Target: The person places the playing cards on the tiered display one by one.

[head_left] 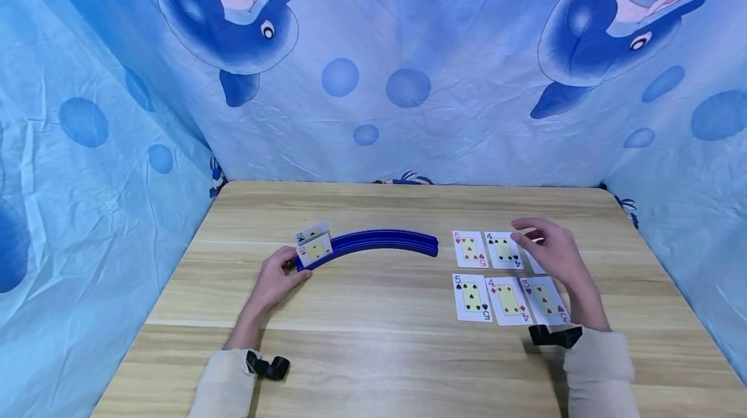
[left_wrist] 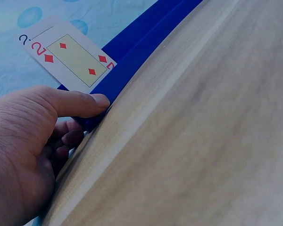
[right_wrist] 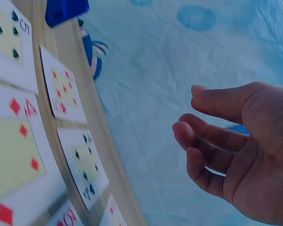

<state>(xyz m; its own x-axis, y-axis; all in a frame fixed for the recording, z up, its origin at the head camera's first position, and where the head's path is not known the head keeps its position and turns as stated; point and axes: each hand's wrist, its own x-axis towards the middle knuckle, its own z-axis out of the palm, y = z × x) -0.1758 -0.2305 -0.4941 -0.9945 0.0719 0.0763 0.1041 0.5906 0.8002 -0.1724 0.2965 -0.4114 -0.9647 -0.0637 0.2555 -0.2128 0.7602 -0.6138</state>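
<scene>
At the left end of a curved blue card holder [head_left: 382, 239], my left hand [head_left: 275, 280] grips the rail, thumb along its near side and fingers beneath. A two of diamonds [left_wrist: 75, 61] leans in that end, with a black two [head_left: 312, 233] standing behind it. My right hand [head_left: 548, 248], fingers loosely bent and nothing between them, hovers over the upper row of cards at the right. Under it lies a partly hidden card [head_left: 535, 264], beside a four of spades [head_left: 503, 250] and a five of hearts [head_left: 469, 249].
Nearer to me lie a five of spades [head_left: 472, 298], a four of diamonds [head_left: 508, 301] and a three of hearts [head_left: 545, 301], face up. The wooden table [head_left: 373, 353] ends at a blue dolphin-print curtain [head_left: 373, 35] behind and at both sides.
</scene>
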